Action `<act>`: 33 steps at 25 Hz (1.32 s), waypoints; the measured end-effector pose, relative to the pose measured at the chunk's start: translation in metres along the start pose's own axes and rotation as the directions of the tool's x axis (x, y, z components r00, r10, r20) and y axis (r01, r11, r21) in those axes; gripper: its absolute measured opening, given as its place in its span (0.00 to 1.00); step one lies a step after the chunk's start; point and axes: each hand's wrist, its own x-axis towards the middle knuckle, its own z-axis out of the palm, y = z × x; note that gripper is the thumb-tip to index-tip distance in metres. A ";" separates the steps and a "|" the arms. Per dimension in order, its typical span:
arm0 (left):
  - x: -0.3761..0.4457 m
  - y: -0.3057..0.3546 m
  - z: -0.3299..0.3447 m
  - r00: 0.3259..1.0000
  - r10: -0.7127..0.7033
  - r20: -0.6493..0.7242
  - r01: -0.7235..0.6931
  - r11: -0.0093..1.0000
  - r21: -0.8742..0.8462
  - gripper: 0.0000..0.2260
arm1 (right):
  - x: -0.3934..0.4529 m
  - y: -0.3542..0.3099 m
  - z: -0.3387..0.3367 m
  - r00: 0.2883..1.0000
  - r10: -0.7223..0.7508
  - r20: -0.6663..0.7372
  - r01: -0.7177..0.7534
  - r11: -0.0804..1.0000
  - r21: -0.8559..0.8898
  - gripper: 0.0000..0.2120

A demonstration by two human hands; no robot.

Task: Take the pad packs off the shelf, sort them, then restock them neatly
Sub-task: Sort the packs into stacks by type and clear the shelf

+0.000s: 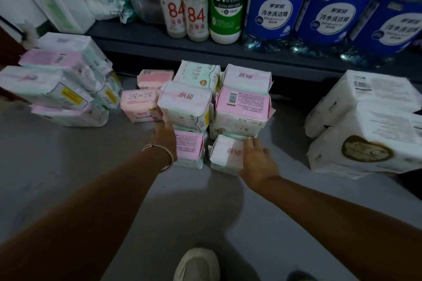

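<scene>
Centre stack: pink-and-white plastic pad packs (242, 107) piled on the grey floor (68, 166), just in front of the dark shelf's front edge (159, 41).
Left hand (165, 132): reaches against the left side of the centre stack; its fingers are hidden behind a pack, so I cannot tell its grip. A thin metal bangle (159, 153) circles the wrist.
Right hand (258, 157): fingers curled over the right edge of the white front pack (226, 155), the nearest of the centre stack.
Left pile: pale pink and mint packs (57, 89), well left of the centre stack.
Right bundles: white wrapped bundles (365, 125), apart to the stack's right.
Open room: bare floor lies nearer than the stack, down to a pale shoe (198, 264).
Shelf: white, green and blue-labelled bottles (228, 0) stand above the stack.
</scene>
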 end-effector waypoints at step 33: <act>-0.085 0.244 -0.428 0.651 0.586 -0.483 -0.628 0.773 0.090 0.22 | -0.039 -0.008 -0.472 0.746 -0.312 -0.588 0.351 0.935 -0.052 0.23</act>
